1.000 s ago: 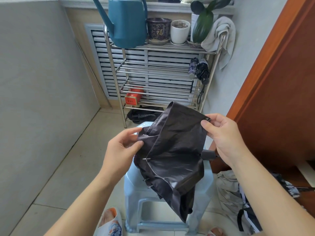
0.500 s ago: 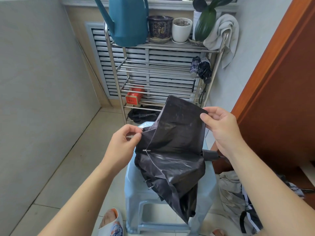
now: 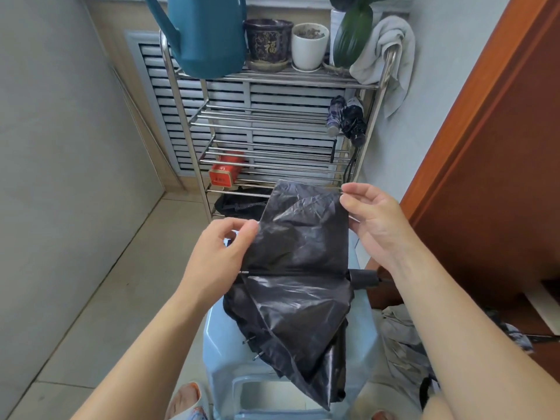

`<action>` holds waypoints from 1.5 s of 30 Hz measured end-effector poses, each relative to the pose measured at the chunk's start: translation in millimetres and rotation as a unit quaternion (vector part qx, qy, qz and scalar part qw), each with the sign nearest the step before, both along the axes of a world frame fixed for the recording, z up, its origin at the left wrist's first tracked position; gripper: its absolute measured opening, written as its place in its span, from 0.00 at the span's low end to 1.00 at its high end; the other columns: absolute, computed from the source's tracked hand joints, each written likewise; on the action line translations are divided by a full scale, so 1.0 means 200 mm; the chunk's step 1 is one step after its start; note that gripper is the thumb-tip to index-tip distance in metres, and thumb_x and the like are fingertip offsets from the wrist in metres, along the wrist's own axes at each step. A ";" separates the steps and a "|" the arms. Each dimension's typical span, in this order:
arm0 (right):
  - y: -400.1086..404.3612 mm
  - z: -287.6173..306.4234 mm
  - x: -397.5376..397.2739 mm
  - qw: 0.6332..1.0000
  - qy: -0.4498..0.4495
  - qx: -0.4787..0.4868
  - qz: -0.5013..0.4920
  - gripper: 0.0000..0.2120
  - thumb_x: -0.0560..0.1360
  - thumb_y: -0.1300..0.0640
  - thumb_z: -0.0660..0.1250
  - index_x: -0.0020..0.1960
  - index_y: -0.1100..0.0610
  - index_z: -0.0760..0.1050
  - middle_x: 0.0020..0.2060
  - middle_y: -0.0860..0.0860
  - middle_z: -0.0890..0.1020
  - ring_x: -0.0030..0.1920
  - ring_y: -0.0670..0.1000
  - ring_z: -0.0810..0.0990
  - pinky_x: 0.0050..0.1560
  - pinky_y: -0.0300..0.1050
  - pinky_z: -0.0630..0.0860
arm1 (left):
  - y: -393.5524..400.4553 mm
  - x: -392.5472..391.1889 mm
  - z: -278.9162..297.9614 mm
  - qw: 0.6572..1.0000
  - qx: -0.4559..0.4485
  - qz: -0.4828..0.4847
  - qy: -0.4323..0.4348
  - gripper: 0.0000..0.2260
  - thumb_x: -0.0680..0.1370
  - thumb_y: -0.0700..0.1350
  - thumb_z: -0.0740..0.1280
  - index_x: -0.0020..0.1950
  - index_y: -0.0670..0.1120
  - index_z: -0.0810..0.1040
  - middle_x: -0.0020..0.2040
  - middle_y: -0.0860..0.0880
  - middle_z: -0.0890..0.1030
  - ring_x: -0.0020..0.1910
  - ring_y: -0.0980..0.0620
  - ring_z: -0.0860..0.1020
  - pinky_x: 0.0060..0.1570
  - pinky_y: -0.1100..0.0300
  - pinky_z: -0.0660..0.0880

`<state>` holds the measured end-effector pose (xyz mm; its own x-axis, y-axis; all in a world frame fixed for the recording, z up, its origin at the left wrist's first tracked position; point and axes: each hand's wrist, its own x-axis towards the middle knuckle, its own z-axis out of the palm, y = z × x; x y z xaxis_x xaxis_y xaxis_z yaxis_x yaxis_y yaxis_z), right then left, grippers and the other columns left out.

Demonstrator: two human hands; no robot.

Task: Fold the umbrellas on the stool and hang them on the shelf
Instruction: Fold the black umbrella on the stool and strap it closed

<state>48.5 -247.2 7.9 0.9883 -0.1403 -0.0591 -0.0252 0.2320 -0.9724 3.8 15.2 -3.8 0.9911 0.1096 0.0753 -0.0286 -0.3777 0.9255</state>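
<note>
A black collapsed umbrella (image 3: 300, 286) lies over the pale blue plastic stool (image 3: 230, 359), its handle (image 3: 363, 278) sticking out to the right. One canopy panel is lifted and stretched flat. My left hand (image 3: 221, 253) pinches the panel's left edge. At the panel's top right corner, my right hand (image 3: 372, 219) pinches the fabric. A folded dark umbrella (image 3: 353, 121) hangs at the right side of the steel shelf (image 3: 272, 128), with another folded one (image 3: 335, 116) beside it.
The shelf top carries a teal watering can (image 3: 209, 34), two pots, a plant and a grey towel (image 3: 385, 56). A red tin (image 3: 225, 171) lies on a lower tier. Another umbrella and cloth (image 3: 403, 338) lie on the floor at right, by a wooden door (image 3: 500, 147).
Both hands raised the canopy panel and pulled it apart, so it now stands flat and taut above the rib. The view has tilted down slightly.
</note>
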 end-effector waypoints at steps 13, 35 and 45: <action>0.01 -0.04 -0.16 0.995 0.024 -0.096 -0.009 0.06 0.75 0.63 0.75 0.51 0.58 0.81 0.51 0.58 0.86 0.57 0.60 0.84 0.63 0.59 0.80 | -0.05 -0.06 -0.04 1.000 0.018 0.015 -0.017 0.06 0.80 0.44 0.71 0.44 0.47 0.80 0.40 0.47 0.82 0.30 0.58 0.74 0.30 0.69 0.70; 0.05 0.04 -0.22 0.990 -0.018 -0.108 -0.089 0.10 0.78 0.58 0.73 0.57 0.49 0.80 0.48 0.54 0.87 0.53 0.55 0.86 0.59 0.55 0.81 | -0.04 -0.05 -0.06 0.998 0.025 0.009 -0.049 0.07 0.79 0.44 0.72 0.43 0.52 0.80 0.39 0.50 0.81 0.42 0.48 0.78 0.44 0.53 0.74; 0.04 -0.03 0.05 0.940 -0.015 -0.316 -0.131 0.08 0.77 0.57 0.72 0.41 0.46 0.81 0.40 0.45 0.85 0.45 0.45 0.83 0.53 0.48 0.82 | -0.02 -0.07 -0.06 0.996 -0.044 0.075 -0.022 0.05 0.80 0.45 0.69 0.47 0.54 0.81 0.46 0.56 0.84 0.50 0.51 0.81 0.53 0.51 0.79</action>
